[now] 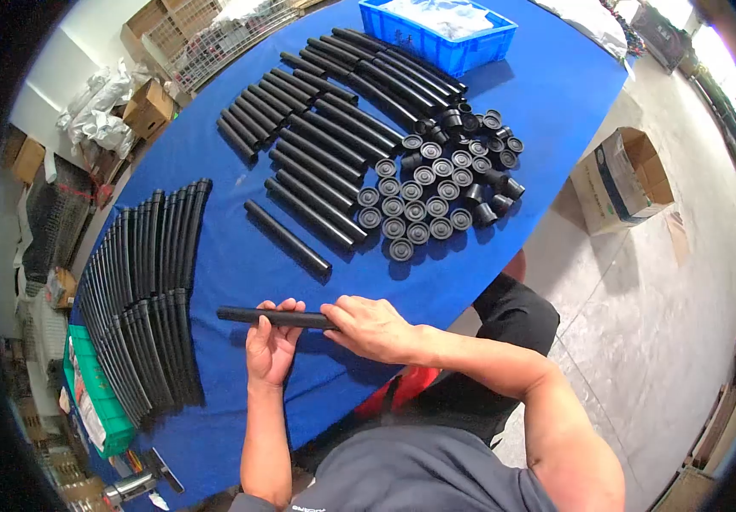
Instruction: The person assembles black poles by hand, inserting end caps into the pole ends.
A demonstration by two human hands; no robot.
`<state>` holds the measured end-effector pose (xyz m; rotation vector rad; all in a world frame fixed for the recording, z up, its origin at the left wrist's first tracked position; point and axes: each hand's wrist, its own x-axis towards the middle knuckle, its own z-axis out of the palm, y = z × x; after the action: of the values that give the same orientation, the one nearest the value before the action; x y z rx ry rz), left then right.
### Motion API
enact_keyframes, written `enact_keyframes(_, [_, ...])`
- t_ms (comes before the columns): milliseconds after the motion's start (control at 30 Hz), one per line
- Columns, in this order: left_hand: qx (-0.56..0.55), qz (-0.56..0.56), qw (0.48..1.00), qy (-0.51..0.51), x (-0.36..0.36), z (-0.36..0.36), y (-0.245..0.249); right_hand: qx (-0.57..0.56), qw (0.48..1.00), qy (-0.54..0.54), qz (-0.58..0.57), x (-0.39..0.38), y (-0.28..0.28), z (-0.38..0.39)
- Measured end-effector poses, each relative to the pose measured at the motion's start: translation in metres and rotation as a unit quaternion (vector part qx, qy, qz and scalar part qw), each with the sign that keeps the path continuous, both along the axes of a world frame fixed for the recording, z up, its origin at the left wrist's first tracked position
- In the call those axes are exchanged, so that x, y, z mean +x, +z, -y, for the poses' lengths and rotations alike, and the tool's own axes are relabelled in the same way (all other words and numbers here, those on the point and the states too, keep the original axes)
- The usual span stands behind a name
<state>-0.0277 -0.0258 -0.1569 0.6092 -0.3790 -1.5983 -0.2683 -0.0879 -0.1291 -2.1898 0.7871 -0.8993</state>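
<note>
A black tube (300, 319) lies level across both my hands above the blue table. My left hand (272, 343) grips its middle between thumb and fingers. My right hand (370, 328) is closed round the tube's right end, hiding that end. Just beyond, a single loose tube (288, 239) rests on the cloth. Farther back are rows of similar black tubes (321, 160). To their right is a cluster of round black end caps (415, 209), several of them lying on their sides.
Slim black tubes (150, 299) with thicker ends lie in rows at the left, beside a green bin (118, 424). At the table's far end stands a blue crate (470, 53) holding white plastic. An open cardboard box (611, 192) is on the floor at right. A metal tool (133, 486) sits bottom left.
</note>
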Motion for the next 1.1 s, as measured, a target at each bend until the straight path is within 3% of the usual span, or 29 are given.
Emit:
enact_keyframes(133, [-0.009,0.001,1.0,-0.007,0.001,0.001,0.0,0.277,0.953,0.103,-0.064,-0.013,0.027,0.019])
enact_keyframes(233, [-0.008,-0.008,1.0,-0.004,0.0,0.002,0.0,0.168,0.983,0.072,0.013,-0.008,0.001,0.012])
enact_keyframes(267, [-0.005,-0.013,1.0,0.0,-0.001,0.003,-0.001,0.085,0.995,0.052,0.024,-0.006,-0.007,0.008])
enact_keyframes(367, [-0.012,-0.01,1.0,-0.01,0.001,0.002,-0.001,0.025,0.998,0.036,-0.045,-0.005,-0.002,0.001])
enact_keyframes(400, [-0.012,-0.011,1.0,-0.009,0.002,0.002,-0.002,0.039,0.999,0.026,0.006,-0.006,-0.003,0.003])
enact_keyframes(433, [-0.012,-0.008,1.0,-0.006,0.002,0.001,-0.002,0.14,0.989,0.05,0.022,-0.006,0.009,0.009])
enact_keyframes(467, [-0.017,-0.001,1.0,-0.013,0.002,0.0,-0.002,0.317,0.945,0.074,-0.034,-0.011,0.023,0.017])
enact_keyframes(500, [-0.023,0.003,1.0,-0.015,0.001,0.001,-0.001,0.48,0.867,0.097,-0.093,-0.016,0.046,0.024])
enact_keyframes(600, [0.013,0.004,1.0,-0.005,-0.002,0.002,0.007,0.143,0.989,0.041,-0.005,-0.001,-0.001,0.007])
enact_keyframes(667, [0.008,0.002,1.0,-0.007,0.001,0.001,0.004,-0.03,1.0,0.003,0.006,-0.003,-0.003,0.002])
enact_keyframes(767, [-0.016,0.012,1.0,-0.018,0.002,0.0,-0.002,0.195,0.975,0.088,-0.06,-0.012,0.008,0.014])
enact_keyframes(800, [-0.018,0.009,1.0,-0.022,0.001,0.0,-0.002,0.427,0.892,0.114,-0.092,-0.018,0.044,0.023])
enact_keyframes(867, [-0.016,0.004,1.0,-0.025,0.001,0.001,0.0,0.22,0.972,0.078,-0.031,-0.01,0.001,0.018])
enact_keyframes(933, [-0.005,-0.004,1.0,-0.013,0.001,0.001,0.0,0.033,0.999,0.031,-0.011,-0.006,-0.009,0.005])
enact_keyframes(967, [-0.009,-0.007,1.0,-0.014,0.002,0.002,-0.002,-0.001,0.999,0.032,-0.041,-0.005,-0.005,0.001])
enact_keyframes(1033, [-0.013,-0.011,1.0,-0.011,0.004,0.0,-0.005,0.047,0.998,0.048,0.003,-0.006,0.007,0.004])
enact_keyframes(1067, [-0.018,-0.004,1.0,-0.009,0.004,0.0,-0.005,0.259,0.96,0.09,-0.046,-0.011,0.02,0.011])
enact_keyframes(1100, [-0.017,0.005,1.0,-0.009,0.002,0.0,-0.003,0.459,0.874,0.128,-0.094,-0.017,0.048,0.021])
